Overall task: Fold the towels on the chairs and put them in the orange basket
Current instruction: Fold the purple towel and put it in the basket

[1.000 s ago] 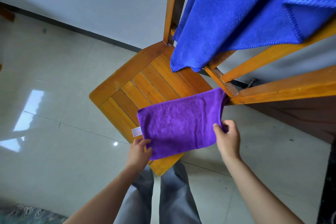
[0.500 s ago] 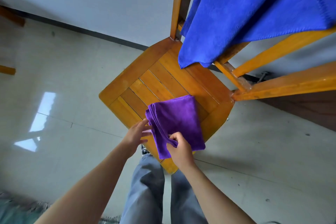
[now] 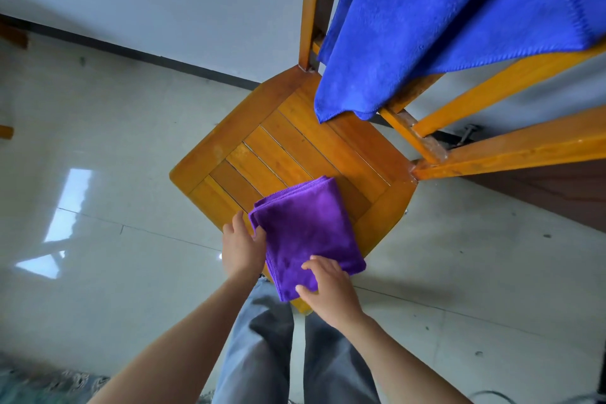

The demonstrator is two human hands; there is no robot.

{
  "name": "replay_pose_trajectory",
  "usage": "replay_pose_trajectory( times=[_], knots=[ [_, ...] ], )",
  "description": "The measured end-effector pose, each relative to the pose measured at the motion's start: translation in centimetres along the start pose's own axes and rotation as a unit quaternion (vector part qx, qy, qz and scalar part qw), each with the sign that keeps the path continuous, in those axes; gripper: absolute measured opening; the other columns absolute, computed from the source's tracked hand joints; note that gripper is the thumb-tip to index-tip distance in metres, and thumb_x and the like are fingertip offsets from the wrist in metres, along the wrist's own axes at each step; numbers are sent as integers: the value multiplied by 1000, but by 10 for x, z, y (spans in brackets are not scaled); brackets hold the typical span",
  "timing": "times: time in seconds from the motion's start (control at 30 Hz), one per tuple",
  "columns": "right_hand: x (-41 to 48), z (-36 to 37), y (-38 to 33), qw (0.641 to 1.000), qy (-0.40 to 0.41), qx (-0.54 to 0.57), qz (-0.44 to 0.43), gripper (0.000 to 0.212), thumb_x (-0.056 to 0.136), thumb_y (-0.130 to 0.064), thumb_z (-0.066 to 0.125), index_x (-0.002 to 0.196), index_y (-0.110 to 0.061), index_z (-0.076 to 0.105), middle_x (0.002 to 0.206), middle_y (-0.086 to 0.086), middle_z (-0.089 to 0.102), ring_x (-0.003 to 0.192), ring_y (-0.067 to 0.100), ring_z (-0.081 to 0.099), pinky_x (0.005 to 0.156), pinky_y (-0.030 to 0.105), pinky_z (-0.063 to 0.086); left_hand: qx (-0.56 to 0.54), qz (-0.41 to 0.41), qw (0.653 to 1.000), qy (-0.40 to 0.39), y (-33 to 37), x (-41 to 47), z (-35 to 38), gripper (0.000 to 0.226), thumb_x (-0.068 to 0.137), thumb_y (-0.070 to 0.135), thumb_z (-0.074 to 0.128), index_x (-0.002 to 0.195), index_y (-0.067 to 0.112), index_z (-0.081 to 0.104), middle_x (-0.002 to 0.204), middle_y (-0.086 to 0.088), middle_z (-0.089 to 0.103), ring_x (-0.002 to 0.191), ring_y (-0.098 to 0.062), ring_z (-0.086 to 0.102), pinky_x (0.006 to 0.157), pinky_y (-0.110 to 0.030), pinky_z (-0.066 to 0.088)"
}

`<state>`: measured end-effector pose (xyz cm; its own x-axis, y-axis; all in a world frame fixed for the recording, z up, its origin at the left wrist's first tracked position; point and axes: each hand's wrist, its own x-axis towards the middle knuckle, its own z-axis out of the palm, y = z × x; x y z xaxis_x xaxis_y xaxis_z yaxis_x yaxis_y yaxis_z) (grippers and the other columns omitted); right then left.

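Observation:
A purple towel (image 3: pixel 306 229), folded into a narrow thick rectangle, lies on the near corner of the wooden chair seat (image 3: pixel 262 147), its near end hanging over the seat's edge. My left hand (image 3: pixel 242 248) rests against the towel's left folded edge, thumb on the cloth, a finger straight along the seat. My right hand (image 3: pixel 329 289) pinches the towel's near end, fingers curled on top and thumb at the edge. A large blue towel (image 3: pixel 442 26) hangs over the chair's backrest, its lower corner above the seat. No orange basket is in view.
The chair's orange backrest rails (image 3: pixel 511 147) slant across the right side. A white wall with a dark skirting (image 3: pixel 131 52) runs behind. Glossy pale floor tiles (image 3: pixel 98 239) lie to the left, a patterned rug edge (image 3: pixel 39 384) at bottom left. My grey trouser legs (image 3: pixel 262 354) stand below the seat.
The spread purple towel was folded in half, right end over left. It now lies flatter and neater, and my right hand has shifted to its near end.

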<state>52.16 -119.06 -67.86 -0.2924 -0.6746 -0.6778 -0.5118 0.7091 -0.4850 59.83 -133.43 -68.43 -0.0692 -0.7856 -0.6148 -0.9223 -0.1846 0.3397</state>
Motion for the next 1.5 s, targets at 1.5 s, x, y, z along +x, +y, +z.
replay_pose_trajectory(
  times=[1.5],
  knots=[
    [-34,-139,-15,825,321,-373,-278,42,47,-7,82,82,-17,62,66,5,56,64,22,50,52,26,46,279,534,787,137,37,-55,-50,42,60,7,72,98,13,55,74,-5,67,52,-25,58,41,-28,46]
  ],
)
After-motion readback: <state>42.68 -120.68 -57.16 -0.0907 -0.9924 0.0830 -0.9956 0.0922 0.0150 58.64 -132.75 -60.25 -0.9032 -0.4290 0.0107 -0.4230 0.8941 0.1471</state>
